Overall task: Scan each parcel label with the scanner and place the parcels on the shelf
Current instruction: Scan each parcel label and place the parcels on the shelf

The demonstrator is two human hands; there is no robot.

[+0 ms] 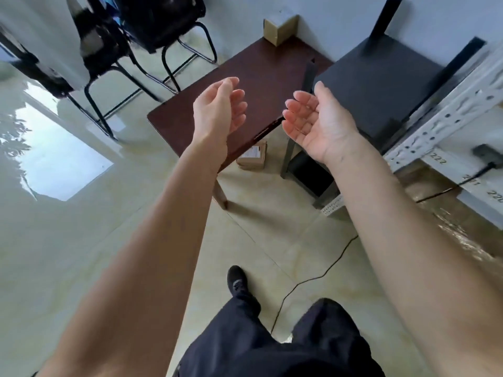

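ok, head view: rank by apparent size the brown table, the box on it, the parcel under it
1. brown table, largest by far.
2-3. box on the table and parcel on the floor look alike; their distances from the camera differ, so no ranking.

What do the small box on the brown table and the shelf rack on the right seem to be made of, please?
The small box looks like plain corrugated cardboard: matte tan faces, taped edge. The brown table appears to be dark wood or veneer with a smooth finish. The shelf rack seems to be white-painted metal, given its punched slots.
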